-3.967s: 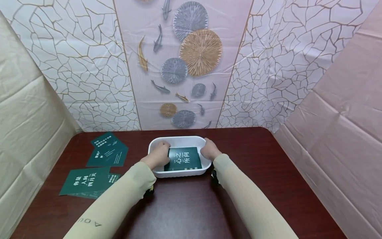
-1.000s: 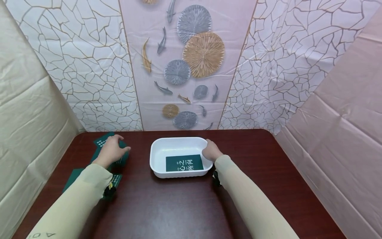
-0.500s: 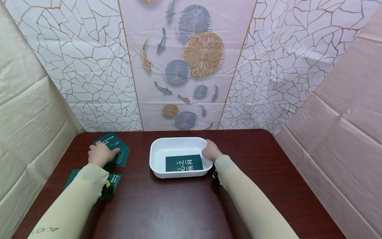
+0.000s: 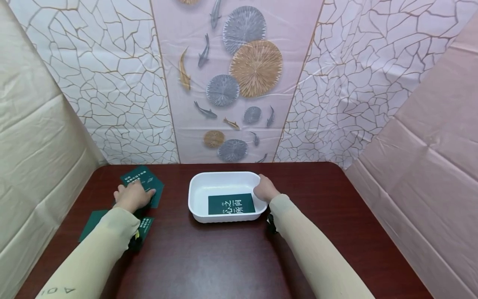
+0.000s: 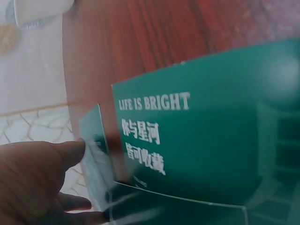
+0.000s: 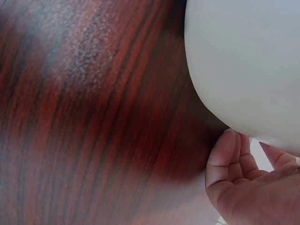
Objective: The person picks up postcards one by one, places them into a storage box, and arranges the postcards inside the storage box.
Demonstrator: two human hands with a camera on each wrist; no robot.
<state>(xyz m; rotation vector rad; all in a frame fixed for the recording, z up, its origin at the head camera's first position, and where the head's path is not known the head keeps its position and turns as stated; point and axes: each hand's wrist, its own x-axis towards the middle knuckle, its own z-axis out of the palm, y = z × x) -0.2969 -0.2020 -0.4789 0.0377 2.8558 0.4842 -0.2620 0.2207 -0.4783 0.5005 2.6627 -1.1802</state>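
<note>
My left hand (image 4: pixel 133 197) lies over the green printed cards (image 4: pixel 158 189) at the table's back left. In the left wrist view its thumb (image 5: pixel 71 153) and fingers stand apart around the nearest card (image 5: pixel 96 140), with the thumb touching it. Whether it bears any weight is not visible. My right hand (image 4: pixel 265 189) grips the right end of a white plastic tray (image 4: pixel 224 218), and in the right wrist view its fingers curl under the tray's rim. A green card (image 4: pixel 231 203) with white Chinese characters lies flat in the tray.
More green cards (image 4: pixel 90 224) lie at the left, partly under the left sleeve. One card (image 5: pixel 201 131) reads LIFE IS BRIGHT. The dark red wooden table (image 4: pixel 209 261) ends at a patterned curtain (image 4: pixel 317 137) behind.
The left hand has left the tray, gone left above the back cards, then come down on them and shifted slightly right. The right hand has kept hold of the tray.
</note>
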